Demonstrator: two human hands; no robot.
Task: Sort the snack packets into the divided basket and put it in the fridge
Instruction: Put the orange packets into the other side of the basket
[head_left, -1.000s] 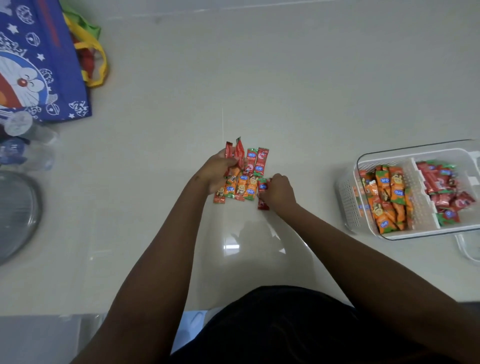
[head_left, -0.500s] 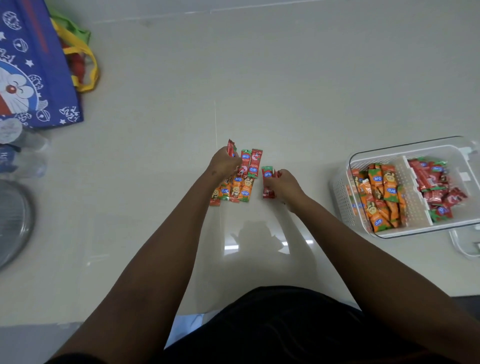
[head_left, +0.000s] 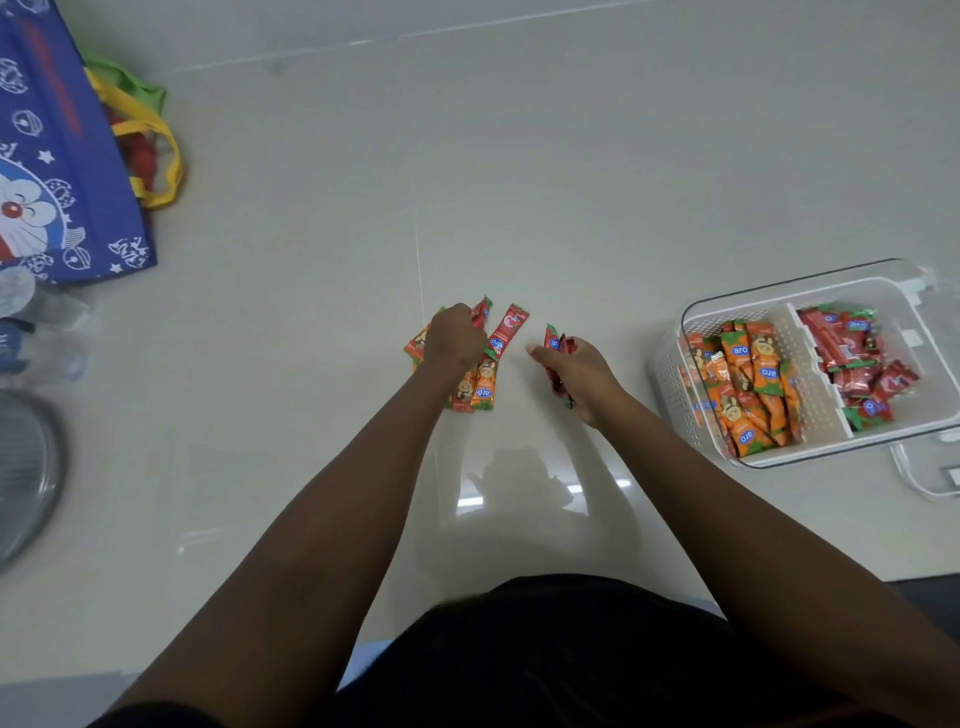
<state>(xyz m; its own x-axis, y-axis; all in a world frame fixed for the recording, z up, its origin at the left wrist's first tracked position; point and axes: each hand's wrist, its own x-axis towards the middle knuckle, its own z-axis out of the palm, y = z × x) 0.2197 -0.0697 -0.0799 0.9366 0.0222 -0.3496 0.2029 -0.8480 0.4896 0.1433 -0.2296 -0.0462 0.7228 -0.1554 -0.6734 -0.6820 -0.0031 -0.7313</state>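
Observation:
A small heap of orange and red snack packets (head_left: 483, 382) lies on the pale floor in the middle. My left hand (head_left: 453, 340) sits curled on top of the heap and grips some of them. Just to the right, my right hand (head_left: 576, 371) holds a few red packets (head_left: 555, 349) clear of the heap. The white divided basket (head_left: 737, 306) stands at the right, with orange packets (head_left: 748, 384) in its left compartment and red packets (head_left: 857, 358) in its right one.
A blue cartoon tote bag (head_left: 57, 171) with yellow handles lies at the upper left. Plastic water bottles (head_left: 36, 332) and a round metal fan grille (head_left: 26, 467) are at the left edge. A clear lid (head_left: 930, 467) lies beside the basket's near right corner.
My right hand has pulled away to the right of the heap with red packets in it. My left hand has stayed on the heap.

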